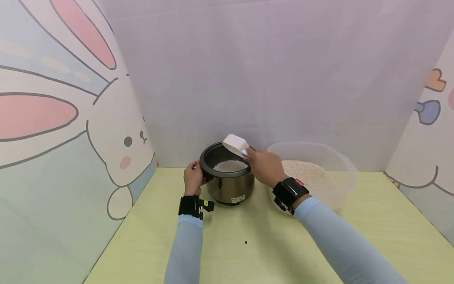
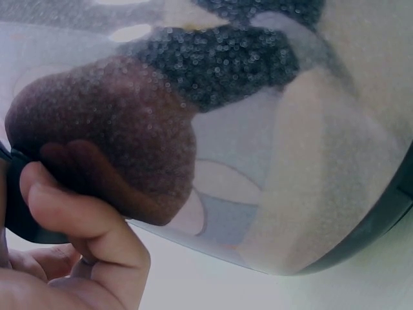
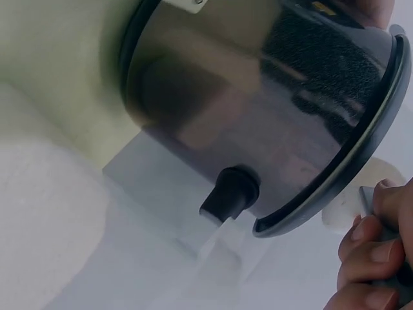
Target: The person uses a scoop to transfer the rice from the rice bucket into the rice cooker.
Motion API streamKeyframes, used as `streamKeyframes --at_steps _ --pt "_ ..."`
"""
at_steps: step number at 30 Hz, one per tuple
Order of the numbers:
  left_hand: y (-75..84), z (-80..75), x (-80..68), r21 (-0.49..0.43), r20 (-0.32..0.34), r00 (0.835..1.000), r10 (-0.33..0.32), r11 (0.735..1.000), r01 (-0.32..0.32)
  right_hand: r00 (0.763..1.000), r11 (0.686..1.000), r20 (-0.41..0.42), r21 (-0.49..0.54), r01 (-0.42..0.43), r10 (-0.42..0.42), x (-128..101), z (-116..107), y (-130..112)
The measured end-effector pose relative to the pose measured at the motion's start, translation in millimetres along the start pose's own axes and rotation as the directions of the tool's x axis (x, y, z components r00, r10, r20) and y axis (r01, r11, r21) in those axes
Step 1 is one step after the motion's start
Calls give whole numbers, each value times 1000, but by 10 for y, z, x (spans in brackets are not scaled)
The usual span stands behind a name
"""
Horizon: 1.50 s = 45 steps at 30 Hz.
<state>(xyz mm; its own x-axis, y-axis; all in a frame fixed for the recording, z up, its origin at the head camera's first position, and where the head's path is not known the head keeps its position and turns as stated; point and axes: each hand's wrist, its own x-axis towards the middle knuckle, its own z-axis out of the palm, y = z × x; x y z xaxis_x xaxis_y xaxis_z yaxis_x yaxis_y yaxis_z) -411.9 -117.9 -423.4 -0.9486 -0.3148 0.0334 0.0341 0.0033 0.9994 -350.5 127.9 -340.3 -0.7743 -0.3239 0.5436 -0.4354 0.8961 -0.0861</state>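
Observation:
A rice cooker (image 1: 227, 189) with a shiny dark body and a black rim stands lidless at the back of the table, white grains (image 1: 228, 166) inside it. My left hand (image 1: 193, 178) grips its black side handle (image 2: 32, 216), fingers curled round it in the left wrist view. Above the cooker's mouth, my right hand (image 1: 266, 167) holds a white scoop (image 1: 235, 145) by its handle, the bowl tilted over the opening. In the right wrist view, the curled fingers (image 3: 368, 255) hold the scoop's handle beside the cooker rim. The inside of the scoop's bowl is hidden.
A translucent plastic tub (image 1: 349, 167) holding a heap of pale grains (image 1: 306, 173) stands right of the cooker, under my right forearm. A tiny dark speck (image 1: 246, 242) lies on the yellow-green table (image 1: 227, 260). A pale curtain (image 1: 262, 79) hangs close behind; printed panels flank the table.

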Motion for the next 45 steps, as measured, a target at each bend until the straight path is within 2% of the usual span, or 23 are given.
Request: streamKeyframes --at_steps 3,9,14,18,21,25,30,36,45 --pt "6 0 1 0 4 1000 0 1000 0 998 998 -41 -33 46 -48 -22 2 37" --pt "7 -18 -8 11 9 1000 -4 1000 4 993 997 -81 -3 81 -81 -89 6 128" --pt "1 -18 -3 -1 18 1000 -3 1000 3 989 998 -135 -18 64 -66 -143 -24 255" --pt "-1 -15 -8 -13 22 1000 -15 1000 15 981 998 -187 -50 38 -46 -201 -97 451" --pt "12 -16 -8 -10 23 1000 -17 1000 17 981 998 -194 -67 -11 -2 -251 -169 632" --pt "23 -20 12 -3 18 1000 -12 1000 12 986 994 -154 -78 -81 68 -316 -266 855" --pt "13 -40 38 -11 9 1000 -25 1000 25 989 988 -93 -96 -120 112 -403 -355 1064" --pt "18 -58 29 -13 6 1000 -18 1000 18 976 975 75 -105 -194 203 -493 -427 1241" --pt "13 -42 27 -23 10 1000 -8 1000 8 950 963 218 -201 -178 221 -641 -391 1535"
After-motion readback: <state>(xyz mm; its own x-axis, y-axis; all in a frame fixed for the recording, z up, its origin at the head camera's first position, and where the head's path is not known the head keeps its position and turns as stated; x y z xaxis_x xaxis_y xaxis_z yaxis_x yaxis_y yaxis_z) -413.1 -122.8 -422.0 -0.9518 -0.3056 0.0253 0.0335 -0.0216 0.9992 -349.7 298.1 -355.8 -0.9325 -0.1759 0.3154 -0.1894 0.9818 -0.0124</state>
